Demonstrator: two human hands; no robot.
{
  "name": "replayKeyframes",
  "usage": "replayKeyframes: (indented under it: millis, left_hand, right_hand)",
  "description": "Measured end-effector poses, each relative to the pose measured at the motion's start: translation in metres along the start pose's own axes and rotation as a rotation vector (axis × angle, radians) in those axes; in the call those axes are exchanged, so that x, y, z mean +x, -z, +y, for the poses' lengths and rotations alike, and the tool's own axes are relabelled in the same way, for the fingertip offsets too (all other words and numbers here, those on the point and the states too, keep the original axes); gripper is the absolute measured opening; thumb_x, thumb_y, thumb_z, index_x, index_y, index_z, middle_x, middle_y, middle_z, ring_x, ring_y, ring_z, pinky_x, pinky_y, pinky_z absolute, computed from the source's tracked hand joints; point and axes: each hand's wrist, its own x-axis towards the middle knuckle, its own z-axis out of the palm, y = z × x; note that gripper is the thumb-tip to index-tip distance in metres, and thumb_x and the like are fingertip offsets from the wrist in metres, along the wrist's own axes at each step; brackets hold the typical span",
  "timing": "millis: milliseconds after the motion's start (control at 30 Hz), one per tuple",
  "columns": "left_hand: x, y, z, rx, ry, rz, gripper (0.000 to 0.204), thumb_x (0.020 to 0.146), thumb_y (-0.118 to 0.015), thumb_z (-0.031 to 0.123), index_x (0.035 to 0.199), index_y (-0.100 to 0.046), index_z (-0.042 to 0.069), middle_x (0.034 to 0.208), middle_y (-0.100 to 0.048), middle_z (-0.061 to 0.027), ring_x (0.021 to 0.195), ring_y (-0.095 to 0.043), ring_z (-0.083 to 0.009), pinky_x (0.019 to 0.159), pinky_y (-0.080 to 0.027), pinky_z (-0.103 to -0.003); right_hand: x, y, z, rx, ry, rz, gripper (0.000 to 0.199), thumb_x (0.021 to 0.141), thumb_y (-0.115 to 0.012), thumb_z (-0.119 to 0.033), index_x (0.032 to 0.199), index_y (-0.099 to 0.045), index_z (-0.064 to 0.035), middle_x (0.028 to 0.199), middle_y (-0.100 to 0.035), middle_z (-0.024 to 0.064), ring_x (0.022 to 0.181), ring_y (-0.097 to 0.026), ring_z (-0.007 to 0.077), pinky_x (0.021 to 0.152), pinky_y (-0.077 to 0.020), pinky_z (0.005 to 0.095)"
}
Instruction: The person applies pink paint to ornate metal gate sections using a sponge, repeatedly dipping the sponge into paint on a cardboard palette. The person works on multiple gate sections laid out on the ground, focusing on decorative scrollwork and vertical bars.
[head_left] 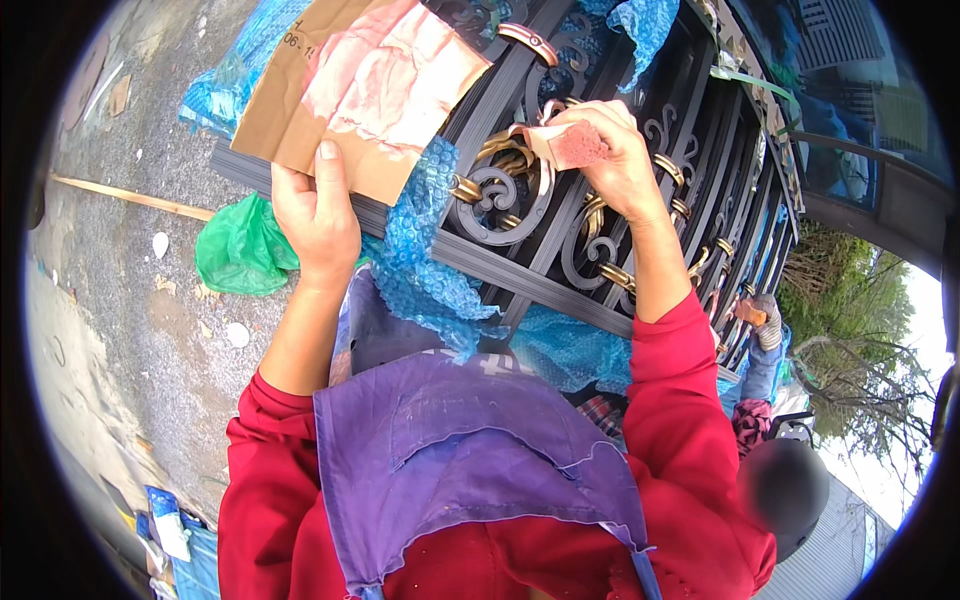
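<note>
My left hand [318, 215] grips the lower edge of a piece of brown cardboard [365, 95], thumb on top. Wet-looking pink paint is smeared over much of the cardboard. In my right hand [620, 160] is a small sponge block [575, 146] with a porous pink end, pinched between the fingers. It is over a black metal gate panel [500, 262], beside a curled scroll [497, 205] with gold-coloured collars. Part of a pinkish-coated ring [528, 42] shows farther up the panel. Whether the sponge touches the metal I cannot tell.
Blue bubble wrap [430, 270] hangs around the panel's near edge. At left, a green plastic bag [240, 248] and a wooden stick [130, 196] lie on the rough ground. On the right, another person's gloved hand [768, 318] holds a brownish block at the panel.
</note>
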Motion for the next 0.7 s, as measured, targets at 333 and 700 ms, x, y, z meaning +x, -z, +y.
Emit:
replayKeyframes:
  millis: [333,700]
  left_hand:
    - [-0.001,0.004,0.0,0.032,0.034,-0.022,0.034,0.099,-0.052,0.013,0.126,-0.045,-0.007,0.124,-0.055,-0.0147,0.111,-0.054,-0.0173,0.096,-0.042,-0.031]
    - [-0.003,0.004,0.0,0.002,0.057,-0.037,0.035,0.098,-0.052,0.013,0.126,-0.045,-0.006,0.125,-0.054,-0.0147,0.113,-0.053,-0.0172,0.096,-0.042,-0.031]
  right_hand:
    - [0.01,-0.018,-0.005,-0.063,-0.003,0.066,0.028,0.068,-0.074,-0.005,0.095,-0.07,-0.013,0.092,-0.066,0.0005,0.091,-0.054,0.0236,0.087,-0.0369,0.0344]
    - [0.011,-0.014,-0.006,-0.125,-0.066,-0.005,0.029,0.074,-0.074,-0.013,0.102,-0.068,-0.0069,0.092,-0.064,0.0048,0.089,-0.053,0.0241,0.085,-0.0398,0.0354]
